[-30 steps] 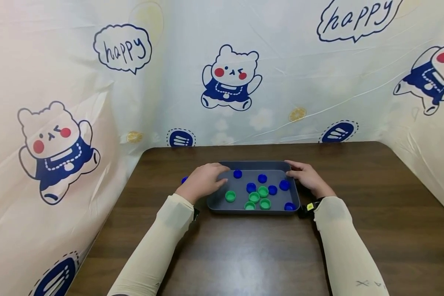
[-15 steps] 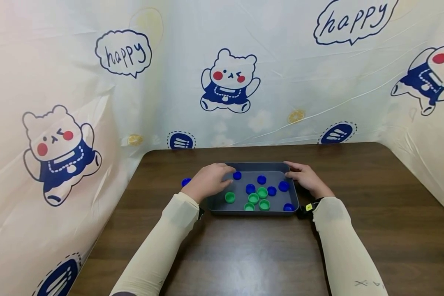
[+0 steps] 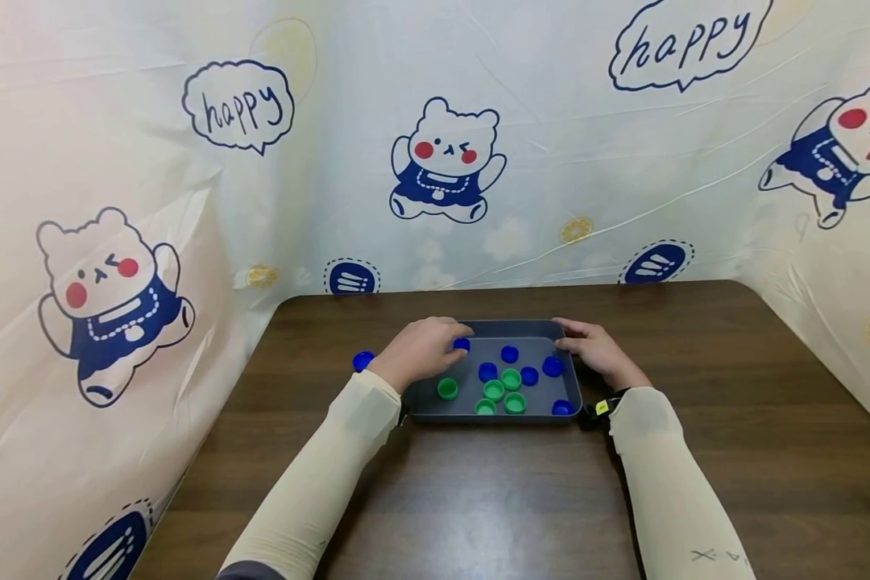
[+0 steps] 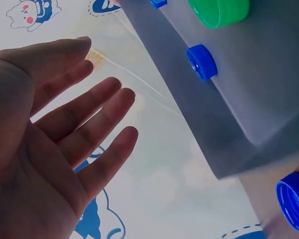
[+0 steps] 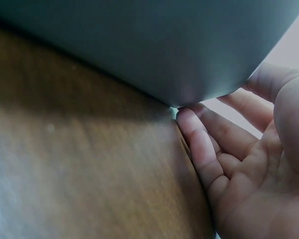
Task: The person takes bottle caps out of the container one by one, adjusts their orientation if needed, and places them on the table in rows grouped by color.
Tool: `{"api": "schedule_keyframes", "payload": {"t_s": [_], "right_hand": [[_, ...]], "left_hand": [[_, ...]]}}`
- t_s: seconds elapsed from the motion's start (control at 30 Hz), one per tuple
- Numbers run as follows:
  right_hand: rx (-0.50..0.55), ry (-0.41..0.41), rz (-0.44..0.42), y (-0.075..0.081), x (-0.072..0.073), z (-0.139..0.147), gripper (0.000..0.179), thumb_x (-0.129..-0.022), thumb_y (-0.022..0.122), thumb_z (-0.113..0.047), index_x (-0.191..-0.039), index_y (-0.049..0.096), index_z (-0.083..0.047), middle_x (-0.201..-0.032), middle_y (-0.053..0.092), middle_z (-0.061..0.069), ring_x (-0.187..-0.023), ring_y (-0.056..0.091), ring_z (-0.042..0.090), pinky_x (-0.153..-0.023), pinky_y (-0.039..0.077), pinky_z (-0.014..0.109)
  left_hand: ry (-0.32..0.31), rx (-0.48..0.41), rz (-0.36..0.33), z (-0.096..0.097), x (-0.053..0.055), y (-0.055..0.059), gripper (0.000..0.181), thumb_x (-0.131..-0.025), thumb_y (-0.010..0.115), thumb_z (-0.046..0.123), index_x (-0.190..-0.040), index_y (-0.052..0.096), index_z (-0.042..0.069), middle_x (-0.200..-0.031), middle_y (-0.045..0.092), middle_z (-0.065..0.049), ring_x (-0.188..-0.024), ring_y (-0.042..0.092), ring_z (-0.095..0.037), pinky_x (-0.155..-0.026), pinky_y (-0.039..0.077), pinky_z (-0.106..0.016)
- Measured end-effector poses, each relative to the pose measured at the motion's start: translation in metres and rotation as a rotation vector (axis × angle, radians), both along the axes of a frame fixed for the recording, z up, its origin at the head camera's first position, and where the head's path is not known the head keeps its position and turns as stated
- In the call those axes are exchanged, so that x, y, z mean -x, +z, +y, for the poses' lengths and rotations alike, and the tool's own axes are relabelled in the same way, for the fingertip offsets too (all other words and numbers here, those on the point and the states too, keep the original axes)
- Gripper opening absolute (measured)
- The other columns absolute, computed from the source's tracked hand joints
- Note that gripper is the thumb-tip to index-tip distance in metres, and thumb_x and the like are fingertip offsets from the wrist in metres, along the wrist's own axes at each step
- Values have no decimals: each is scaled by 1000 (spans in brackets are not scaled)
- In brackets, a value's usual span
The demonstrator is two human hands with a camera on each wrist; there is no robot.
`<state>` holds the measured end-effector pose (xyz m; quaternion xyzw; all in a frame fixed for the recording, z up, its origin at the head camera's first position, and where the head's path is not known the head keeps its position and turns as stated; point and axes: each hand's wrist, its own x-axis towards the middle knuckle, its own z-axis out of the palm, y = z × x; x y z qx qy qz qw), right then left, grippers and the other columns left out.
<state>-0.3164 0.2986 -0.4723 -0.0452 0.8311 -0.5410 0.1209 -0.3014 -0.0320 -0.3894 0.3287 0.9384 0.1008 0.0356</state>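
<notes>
A dark grey tray (image 3: 471, 418) on the table holds several blue and green bottle caps. My left hand (image 3: 420, 351) reaches over its left end, fingertips around a blue bottle cap (image 3: 461, 345) near the back left. The left wrist view shows that hand (image 4: 74, 129) with fingers spread and nothing held, beside the tray wall (image 4: 194, 119) and a blue cap (image 4: 202, 62). At the back right corner, my right hand (image 3: 600, 352) grips the tray, thumb over the rim. In the right wrist view its fingers (image 5: 204, 149) curl in at the tray's lower corner.
Another blue cap (image 3: 363, 360) lies on the brown wooden table (image 3: 522, 499), left of the tray and just behind my left wrist. A printed cloth (image 3: 442, 258) hangs behind the table and along both sides.
My left hand has moved to the right over the tray, closer to the blue cap at the back left. The right hand stays at its corner.
</notes>
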Motion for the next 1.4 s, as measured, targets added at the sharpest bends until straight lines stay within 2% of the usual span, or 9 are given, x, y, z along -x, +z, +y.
{"api": "schedule_keyframes", "payload": {"t_s": [0.23,0.4,0.77,1.03,1.27,1.4], "right_hand": [[10,9,-21,28,-17,-10,54,-97,58,-12,-148,40,-4,-145,41,26,-124,45,39,-99,39,49],[8,10,-27,36,-23,-12,54,-98,57,-13,-148,40,-4,-148,37,26,-128,42,41,-103,36,53],[11,12,-25,26,-19,-10,55,-97,58,-13,-149,40,-6,-145,41,25,-124,46,40,-98,41,50],[7,17,-22,30,-20,-12,55,-97,58,-13,-148,40,-5,-144,42,26,-120,48,38,-93,43,44],[3,15,-15,3,-4,-1,56,-97,59,-17,-149,40,-9,-146,41,23,-123,46,38,-99,40,50],[2,12,2,-2,1,2,57,-97,60,-19,-150,40,-11,-146,41,22,-124,46,37,-100,39,51]], "left_hand": [[-3,8,-25,5,0,1,39,-94,66,29,-131,64,15,-126,63,-2,-111,60,-18,-93,49,-37],[-26,3,-26,8,1,1,38,-94,67,27,-130,64,14,-125,63,-5,-109,61,-19,-93,50,-38],[-61,39,-44,20,-1,-1,39,-94,67,26,-131,64,14,-126,63,-4,-111,62,-19,-92,50,-37],[-111,112,-54,34,-2,-2,39,-94,67,26,-131,63,13,-125,63,-4,-106,63,-17,-90,51,-34],[-145,128,-56,42,-7,2,39,-94,66,26,-131,63,13,-123,65,-3,-106,63,-16,-91,51,-32],[-158,117,-49,46,-11,6,38,-94,66,28,-130,64,14,-121,66,-2,-104,64,-15,-90,51,-31]]}}
